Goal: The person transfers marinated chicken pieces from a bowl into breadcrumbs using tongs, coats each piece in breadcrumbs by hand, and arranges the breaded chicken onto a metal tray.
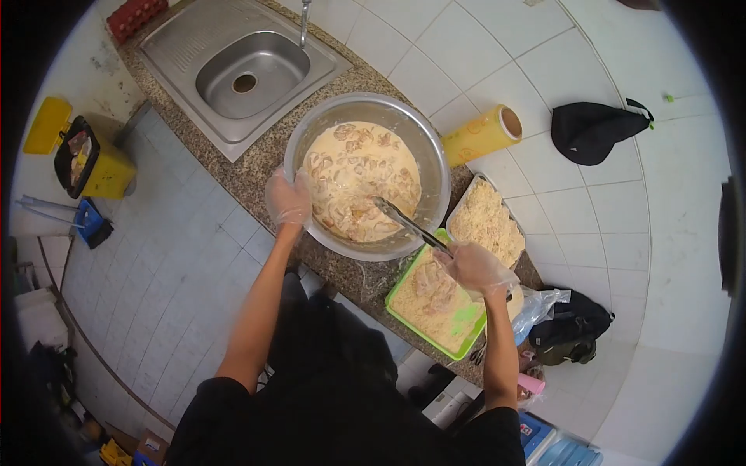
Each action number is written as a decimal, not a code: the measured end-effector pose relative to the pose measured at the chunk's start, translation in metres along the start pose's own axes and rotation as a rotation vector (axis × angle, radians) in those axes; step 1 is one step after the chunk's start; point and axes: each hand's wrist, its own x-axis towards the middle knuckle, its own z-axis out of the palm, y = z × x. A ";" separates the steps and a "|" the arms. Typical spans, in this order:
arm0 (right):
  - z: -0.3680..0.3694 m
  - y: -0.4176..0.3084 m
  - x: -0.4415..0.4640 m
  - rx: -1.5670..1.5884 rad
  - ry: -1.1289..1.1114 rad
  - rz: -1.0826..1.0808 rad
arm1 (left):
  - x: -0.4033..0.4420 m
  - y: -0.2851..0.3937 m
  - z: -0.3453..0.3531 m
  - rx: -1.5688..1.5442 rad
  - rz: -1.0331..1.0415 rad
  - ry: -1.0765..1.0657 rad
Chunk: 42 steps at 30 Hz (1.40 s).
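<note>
A large steel bowl (435, 167) stands on the counter, filled with pieces that look like raw meat in a creamy batter (361, 171). My left hand (288, 199), in a clear plastic glove, grips the bowl's left rim. Gloved as well, my right hand (472, 268) is closed around a pair of tongs (412, 224), whose tips dip into the batter. Below that hand sits a green tray (404, 311) of pale crumbs with coated pieces in it. Beside it, a metal tray (519, 220) holds more crumb-covered pieces.
A steel sink (256, 74) is set into the granite counter (225, 175) at upper left. A roll of yellow film (482, 136) stands against the tiled wall. Plastic bags (538, 309) and a black bag (571, 326) lie at right. A yellow bin (109, 167) is on the floor.
</note>
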 end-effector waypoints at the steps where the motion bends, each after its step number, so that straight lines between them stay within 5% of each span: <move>1: -0.002 -0.001 -0.003 0.017 0.013 0.001 | 0.000 0.001 -0.001 0.002 -0.004 -0.003; 8: -0.028 -0.029 -0.031 0.061 0.126 0.106 | 0.000 0.011 -0.009 -0.037 -0.019 -0.038; 20: 0.030 -0.030 0.059 -0.194 0.182 -0.087 | -0.006 0.020 -0.011 -0.093 -0.028 -0.049; 35: -0.018 -0.033 0.007 0.254 -0.061 0.064 | -0.002 0.011 -0.008 -0.035 -0.072 -0.022; 42: 0.057 -0.009 0.041 0.316 -0.022 0.036 | -0.002 -0.007 0.006 0.020 -0.015 0.030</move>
